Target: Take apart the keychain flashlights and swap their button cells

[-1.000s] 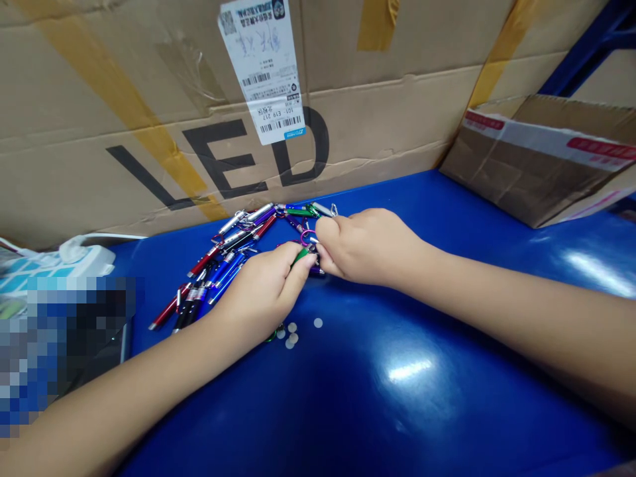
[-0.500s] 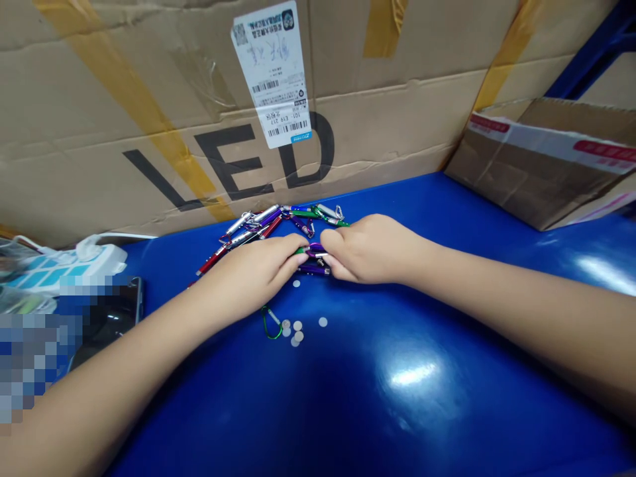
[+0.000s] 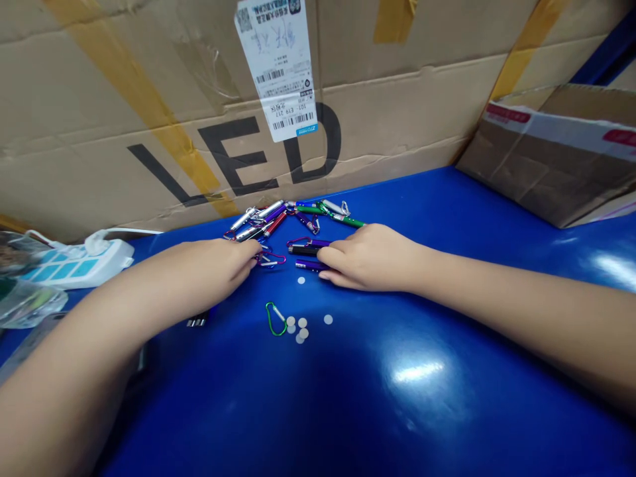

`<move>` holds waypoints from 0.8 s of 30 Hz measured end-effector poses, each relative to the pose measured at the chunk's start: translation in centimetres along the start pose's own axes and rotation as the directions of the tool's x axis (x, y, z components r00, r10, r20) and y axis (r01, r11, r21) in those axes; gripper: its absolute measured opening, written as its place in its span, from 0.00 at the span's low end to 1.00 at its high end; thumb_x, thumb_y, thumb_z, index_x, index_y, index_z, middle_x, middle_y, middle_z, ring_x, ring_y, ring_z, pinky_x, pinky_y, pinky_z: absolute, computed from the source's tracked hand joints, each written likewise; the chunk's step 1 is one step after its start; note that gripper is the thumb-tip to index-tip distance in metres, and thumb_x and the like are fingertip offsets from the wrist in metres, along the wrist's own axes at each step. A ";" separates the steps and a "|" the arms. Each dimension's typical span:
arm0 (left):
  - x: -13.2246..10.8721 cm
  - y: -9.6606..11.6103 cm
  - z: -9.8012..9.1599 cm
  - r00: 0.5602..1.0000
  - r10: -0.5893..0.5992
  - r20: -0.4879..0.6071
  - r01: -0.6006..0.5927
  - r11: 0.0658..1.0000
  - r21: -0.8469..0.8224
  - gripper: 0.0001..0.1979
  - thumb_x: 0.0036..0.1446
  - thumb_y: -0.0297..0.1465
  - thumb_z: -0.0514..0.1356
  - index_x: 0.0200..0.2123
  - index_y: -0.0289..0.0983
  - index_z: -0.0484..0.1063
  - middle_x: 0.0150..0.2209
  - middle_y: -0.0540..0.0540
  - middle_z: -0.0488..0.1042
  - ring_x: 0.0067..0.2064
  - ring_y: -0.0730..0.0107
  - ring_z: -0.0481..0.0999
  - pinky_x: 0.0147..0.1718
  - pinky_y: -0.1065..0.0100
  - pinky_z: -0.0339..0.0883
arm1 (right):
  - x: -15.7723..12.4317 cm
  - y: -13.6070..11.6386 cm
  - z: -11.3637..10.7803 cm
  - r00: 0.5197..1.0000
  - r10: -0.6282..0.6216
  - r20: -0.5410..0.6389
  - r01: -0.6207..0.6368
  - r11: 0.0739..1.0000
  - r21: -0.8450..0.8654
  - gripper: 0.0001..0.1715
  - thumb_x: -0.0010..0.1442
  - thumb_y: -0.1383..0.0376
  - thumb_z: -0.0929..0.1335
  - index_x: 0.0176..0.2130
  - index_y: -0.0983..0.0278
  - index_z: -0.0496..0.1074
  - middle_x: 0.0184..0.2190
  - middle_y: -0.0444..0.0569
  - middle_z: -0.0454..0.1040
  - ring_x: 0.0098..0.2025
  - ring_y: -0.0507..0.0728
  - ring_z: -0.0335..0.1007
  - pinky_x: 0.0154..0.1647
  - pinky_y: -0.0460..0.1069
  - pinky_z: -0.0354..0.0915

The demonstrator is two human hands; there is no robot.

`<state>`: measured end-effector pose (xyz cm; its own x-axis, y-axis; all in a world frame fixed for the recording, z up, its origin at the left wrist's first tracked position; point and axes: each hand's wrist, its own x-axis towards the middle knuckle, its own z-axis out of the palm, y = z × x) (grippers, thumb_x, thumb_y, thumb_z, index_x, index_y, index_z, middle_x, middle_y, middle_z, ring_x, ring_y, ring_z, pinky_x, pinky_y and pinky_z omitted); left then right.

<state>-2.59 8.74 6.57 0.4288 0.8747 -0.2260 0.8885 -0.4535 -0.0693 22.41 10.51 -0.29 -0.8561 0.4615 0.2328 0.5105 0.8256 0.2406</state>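
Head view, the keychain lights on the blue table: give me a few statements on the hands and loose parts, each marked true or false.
1. The green carabiner lies on the blue table, apart from the left hand and the right hand. True.
2. The right hand lifts a red light in the air. False: its fingertips rest on purple lights on the table.
3. The cardboard box behind the pile reads LED. True.
4. The round discs sit in a tray. False: they lie loose beside the green carabiner.

Only one cam, head-worn, is looking fwd & down from close over the blue tabletop [image 3: 422,411], framing left hand [image 3: 218,265] & right hand [image 3: 370,265] mid-frame, w/ cardboard box [image 3: 99,132] filling the top.
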 end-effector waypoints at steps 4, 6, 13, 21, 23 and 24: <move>0.5 0.8 0.1 0.984 -0.111 0.141 0.079 0.974 0.213 0.16 0.62 0.37 0.44 0.34 0.42 0.70 0.36 0.42 0.77 0.33 0.54 0.76 0.27 0.59 0.64 | 0.0 0.0 0.0 1.000 0.012 0.007 -0.012 1.000 0.025 0.19 0.68 0.56 0.57 0.44 0.64 0.67 0.31 0.48 0.78 0.23 0.53 0.66 0.23 0.48 0.38; 0.6 1.1 0.5 0.989 -0.096 0.112 0.066 0.968 0.241 0.16 0.62 0.36 0.43 0.33 0.42 0.70 0.37 0.43 0.77 0.33 0.53 0.76 0.26 0.60 0.63 | -0.1 0.0 0.0 1.000 0.004 -0.009 -0.004 0.999 0.036 0.19 0.68 0.55 0.56 0.42 0.64 0.68 0.31 0.48 0.77 0.23 0.52 0.65 0.23 0.48 0.38; 0.8 1.3 1.3 1.000 -0.006 0.022 -0.002 0.941 0.339 0.11 0.60 0.32 0.50 0.32 0.38 0.72 0.37 0.40 0.76 0.37 0.49 0.76 0.28 0.59 0.63 | -0.1 -0.8 0.0 0.989 -0.122 -0.085 0.128 0.990 0.065 0.18 0.67 0.57 0.56 0.36 0.64 0.67 0.29 0.47 0.75 0.24 0.51 0.63 0.25 0.49 0.41; 0.6 0.9 1.8 0.996 0.051 -0.070 -0.024 0.939 0.343 0.08 0.56 0.32 0.54 0.34 0.39 0.72 0.35 0.40 0.77 0.36 0.47 0.75 0.27 0.58 0.62 | -0.1 -1.2 -0.2 0.984 0.017 -0.179 0.001 0.995 0.102 0.18 0.65 0.57 0.58 0.36 0.65 0.71 0.31 0.48 0.75 0.30 0.55 0.68 0.27 0.50 0.48; 0.5 1.0 1.5 0.994 0.061 -0.094 -0.027 0.945 0.327 0.08 0.56 0.33 0.53 0.34 0.39 0.72 0.34 0.39 0.76 0.36 0.46 0.75 0.28 0.58 0.62 | 0.0 -1.0 -0.3 0.983 0.110 -0.149 -0.096 0.991 0.098 0.17 0.64 0.57 0.60 0.38 0.66 0.71 0.33 0.50 0.75 0.33 0.56 0.69 0.27 0.50 0.50; 0.4 1.2 1.3 0.992 0.067 -0.105 -0.031 0.949 0.313 0.08 0.57 0.33 0.53 0.33 0.39 0.72 0.33 0.40 0.75 0.36 0.47 0.75 0.28 0.58 0.63 | 0.0 -0.9 -0.3 0.983 0.136 -0.124 -0.125 0.988 0.095 0.17 0.63 0.57 0.61 0.38 0.66 0.71 0.34 0.51 0.75 0.34 0.57 0.70 0.27 0.50 0.50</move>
<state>-1.53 8.36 5.16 0.5017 0.8556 -0.1272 0.7793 -0.5109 -0.3629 21.93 9.66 -0.25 -0.7621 0.5257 0.3779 0.6032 0.7886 0.1194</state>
